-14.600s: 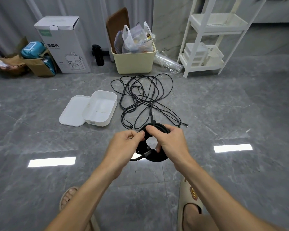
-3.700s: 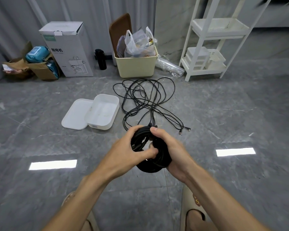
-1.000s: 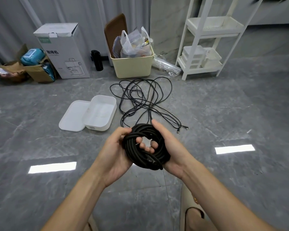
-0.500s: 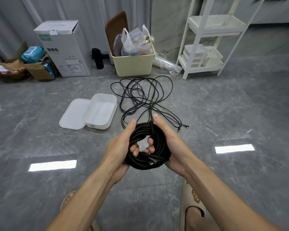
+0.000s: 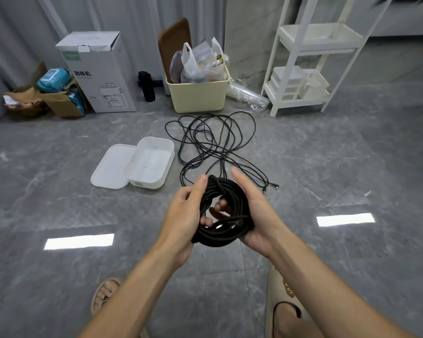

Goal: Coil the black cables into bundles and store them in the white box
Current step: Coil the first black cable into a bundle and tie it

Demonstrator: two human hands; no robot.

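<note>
A coiled black cable bundle [image 5: 226,230] is held upright between both hands above the grey floor. My left hand [image 5: 181,215] grips its left side, thumb on the top rim and fingers through the middle. My right hand [image 5: 257,211] cups its right side from below, fingers straight. Loose black cables [image 5: 213,142] lie tangled on the floor beyond the hands. The white box [image 5: 154,162] stands open on the floor to the left of the tangle, nothing in it, with its white lid [image 5: 110,167] flat beside it.
A cream bin [image 5: 198,93] with plastic bags, a white cardboard carton [image 5: 98,71], a black bottle [image 5: 147,86] and a brown box [image 5: 61,101] line the back wall. A white shelf rack [image 5: 303,69] stands at the back right. My sandalled feet [image 5: 286,311] are below.
Over the last second the hands turned the finished coil more upright and shifted their hold on it. The thumbs moved to the top rim. The loose cables and box stayed put.
</note>
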